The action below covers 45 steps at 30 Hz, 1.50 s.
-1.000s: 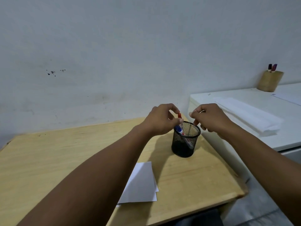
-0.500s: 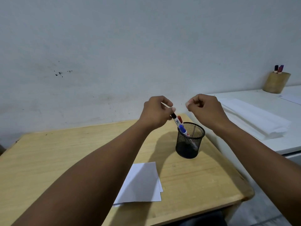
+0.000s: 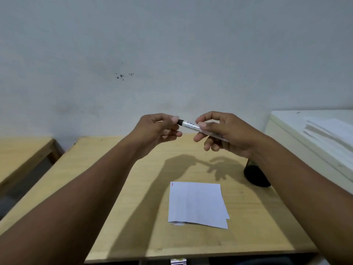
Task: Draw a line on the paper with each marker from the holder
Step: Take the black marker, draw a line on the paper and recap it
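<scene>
Both hands hold one white marker [image 3: 191, 125] level above the wooden table [image 3: 118, 197]. My left hand [image 3: 159, 129] pinches its black cap end. My right hand [image 3: 223, 133] grips the white barrel, whose rear end is hidden in the palm. Below them lies the white paper [image 3: 196, 204], with a short red mark at its far left corner. The black mesh holder [image 3: 255, 174] stands to the paper's right, mostly covered by my right forearm; its contents are hidden.
A white cabinet top [image 3: 286, 119] with folded white sheets [image 3: 330, 134] sits at the right, higher than the table. Another wooden table [image 3: 21, 153] stands at the left across a gap. A grey wall lies behind.
A marker came out of the holder in my left hand, and my right hand then took its barrel. The view turned left, so the holder now sits under my right forearm.
</scene>
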Each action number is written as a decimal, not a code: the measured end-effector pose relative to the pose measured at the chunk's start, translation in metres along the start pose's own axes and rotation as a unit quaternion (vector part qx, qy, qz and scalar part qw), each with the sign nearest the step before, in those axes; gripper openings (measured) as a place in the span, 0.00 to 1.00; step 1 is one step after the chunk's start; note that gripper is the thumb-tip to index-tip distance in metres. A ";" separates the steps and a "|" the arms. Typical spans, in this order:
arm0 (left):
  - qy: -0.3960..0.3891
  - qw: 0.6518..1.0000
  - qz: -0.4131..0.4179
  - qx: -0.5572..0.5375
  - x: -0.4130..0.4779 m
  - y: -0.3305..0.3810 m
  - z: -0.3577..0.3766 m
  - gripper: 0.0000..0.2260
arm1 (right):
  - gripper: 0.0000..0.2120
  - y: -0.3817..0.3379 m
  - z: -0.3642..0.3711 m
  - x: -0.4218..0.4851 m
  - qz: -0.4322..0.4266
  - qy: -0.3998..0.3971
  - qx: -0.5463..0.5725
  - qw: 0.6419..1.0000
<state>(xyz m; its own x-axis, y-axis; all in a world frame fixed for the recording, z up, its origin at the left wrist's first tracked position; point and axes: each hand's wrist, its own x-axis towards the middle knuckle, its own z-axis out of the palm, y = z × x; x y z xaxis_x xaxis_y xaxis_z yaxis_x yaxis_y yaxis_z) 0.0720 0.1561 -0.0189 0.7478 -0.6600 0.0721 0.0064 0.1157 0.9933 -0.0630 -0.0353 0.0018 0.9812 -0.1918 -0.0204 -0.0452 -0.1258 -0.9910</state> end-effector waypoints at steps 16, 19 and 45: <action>0.040 0.994 -0.048 0.087 -0.036 -0.059 -0.041 0.21 | 0.13 0.047 0.062 0.021 -0.044 0.076 0.220 0.972; 0.050 0.957 -0.015 0.284 -0.039 -0.075 -0.069 0.21 | 0.06 0.047 0.039 0.013 -0.044 0.084 0.208 0.973; -0.109 0.749 -0.107 0.645 -0.043 -0.085 -0.036 0.37 | 0.12 0.136 0.097 0.001 0.006 0.182 -0.013 0.983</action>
<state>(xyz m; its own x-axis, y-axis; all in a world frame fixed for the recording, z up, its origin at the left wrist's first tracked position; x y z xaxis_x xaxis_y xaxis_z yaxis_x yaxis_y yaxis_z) 0.0634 0.2010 -0.1098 0.6945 -0.6828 -0.2269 -0.6408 -0.7304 0.2364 -0.0504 0.0421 -0.1460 0.8482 -0.5292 0.0211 -0.0665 -0.1459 -0.9871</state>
